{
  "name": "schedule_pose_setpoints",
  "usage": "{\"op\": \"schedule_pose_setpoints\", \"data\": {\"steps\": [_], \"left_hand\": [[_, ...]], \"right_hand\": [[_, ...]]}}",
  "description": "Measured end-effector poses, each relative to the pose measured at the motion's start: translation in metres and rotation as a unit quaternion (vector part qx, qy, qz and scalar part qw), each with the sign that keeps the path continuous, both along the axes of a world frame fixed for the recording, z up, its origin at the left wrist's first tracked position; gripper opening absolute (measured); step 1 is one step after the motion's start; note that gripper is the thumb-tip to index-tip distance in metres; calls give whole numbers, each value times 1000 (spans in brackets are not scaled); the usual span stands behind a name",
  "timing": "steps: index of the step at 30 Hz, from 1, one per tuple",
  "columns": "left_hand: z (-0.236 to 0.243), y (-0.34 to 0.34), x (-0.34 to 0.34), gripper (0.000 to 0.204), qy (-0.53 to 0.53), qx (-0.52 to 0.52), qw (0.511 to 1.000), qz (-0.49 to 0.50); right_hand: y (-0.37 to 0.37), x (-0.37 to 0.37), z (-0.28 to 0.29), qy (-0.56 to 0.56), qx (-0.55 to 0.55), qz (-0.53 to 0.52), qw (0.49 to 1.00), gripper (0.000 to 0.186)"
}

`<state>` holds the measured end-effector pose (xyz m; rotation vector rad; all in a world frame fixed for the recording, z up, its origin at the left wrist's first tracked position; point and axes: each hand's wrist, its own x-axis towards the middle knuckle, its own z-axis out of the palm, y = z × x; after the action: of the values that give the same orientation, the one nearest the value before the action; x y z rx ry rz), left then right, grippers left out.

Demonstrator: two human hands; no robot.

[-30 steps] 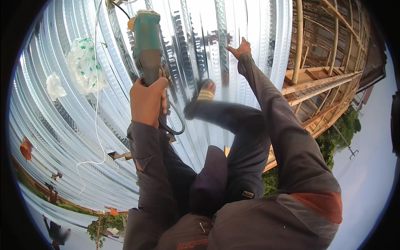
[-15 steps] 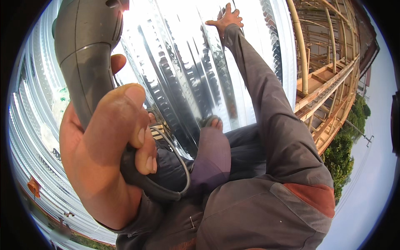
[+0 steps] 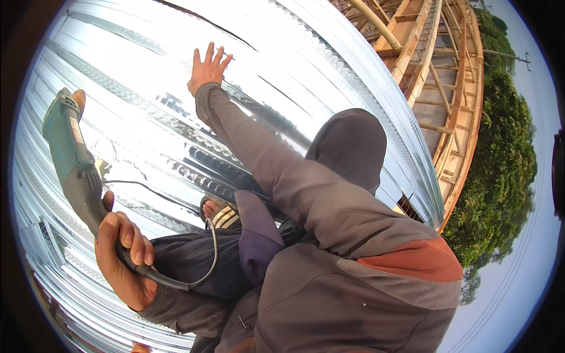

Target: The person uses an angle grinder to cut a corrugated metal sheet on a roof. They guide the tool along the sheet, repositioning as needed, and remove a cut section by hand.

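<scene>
My left hand (image 3: 123,247) grips the black handle of a teal and dark grey power tool (image 3: 69,147), whose body angles up toward the far left. A dark cord (image 3: 209,259) loops from the handle's lower end back past my legs. My right hand (image 3: 205,73) is stretched out at the upper middle with fingers spread over the shiny ribbed metal sheets (image 3: 118,76); whether its palm rests on them I cannot tell. A sandalled foot (image 3: 215,212) with striped straps is below that arm.
Bamboo and timber framework (image 3: 447,129) runs along the right beside the edge of the sheets. Farther right are trees (image 3: 494,176), a utility pole (image 3: 524,59) with wires, and sky. Dark fabric (image 3: 347,141) shows behind my right arm.
The view has swung round. The tool in my left hand has moved down and left, farther from the camera. My outstretched right hand now appears farther left.
</scene>
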<state>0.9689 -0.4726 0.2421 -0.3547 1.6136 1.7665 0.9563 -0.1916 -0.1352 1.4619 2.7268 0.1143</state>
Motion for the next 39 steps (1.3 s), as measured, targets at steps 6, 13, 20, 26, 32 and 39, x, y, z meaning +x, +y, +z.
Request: {"op": "schedule_pose_setpoints", "data": {"steps": [6,13,20,26,32,39], "left_hand": [[-3,22,3,47,52,-31,998,-26],[47,29,-3,48,192,-152,960,-136],[-26,58,-56,50,585,-255,739,-217],[-165,18,-7,68,491,-428,672,-353],[-240,-18,36,70,350,-376,642,-570],[-273,-28,59,64,350,-335,656,-578]], "right_hand": [[39,57,2,48,-120,-16,991,109],[77,59,80,151,-388,2,909,89],[-65,65,235,514,-786,130,318,109],[-129,65,201,625,-717,-157,266,74],[-177,113,100,555,-671,-377,315,39],[-185,150,47,553,-681,-406,256,32]]}}
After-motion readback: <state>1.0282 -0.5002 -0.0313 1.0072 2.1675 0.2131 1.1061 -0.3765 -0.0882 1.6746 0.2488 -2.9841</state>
